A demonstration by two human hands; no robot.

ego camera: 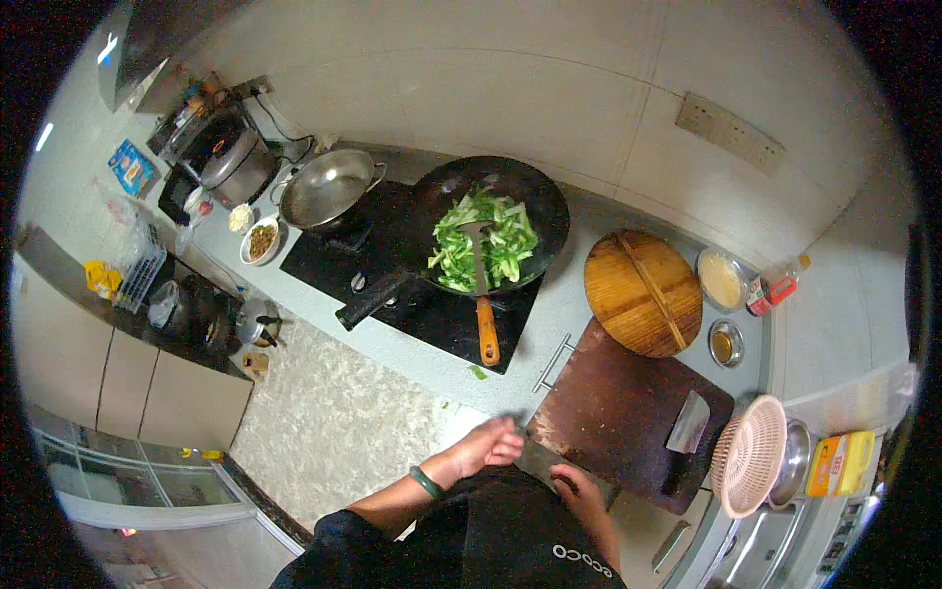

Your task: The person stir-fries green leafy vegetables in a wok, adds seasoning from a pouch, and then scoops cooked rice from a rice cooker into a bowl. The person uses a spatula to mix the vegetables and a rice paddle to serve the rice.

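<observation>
My left hand, with a green bangle on its wrist, is in front of my dark apron with its fingers curled in and nothing visible in it. My right hand is by the near edge of the wooden cutting board; its fingers are bent and partly hidden. A black wok holds chopped green leafy vegetables. A wok spatula rests in it, wooden handle towards me. On the board lies a cleaver. A round wooden lid overlaps the board's far edge.
The wok stands on a black cooktop, its handle over the front edge. A steel pan and a bowl of chopped food are at left. To the right are a pink colander, a sink and a bottle.
</observation>
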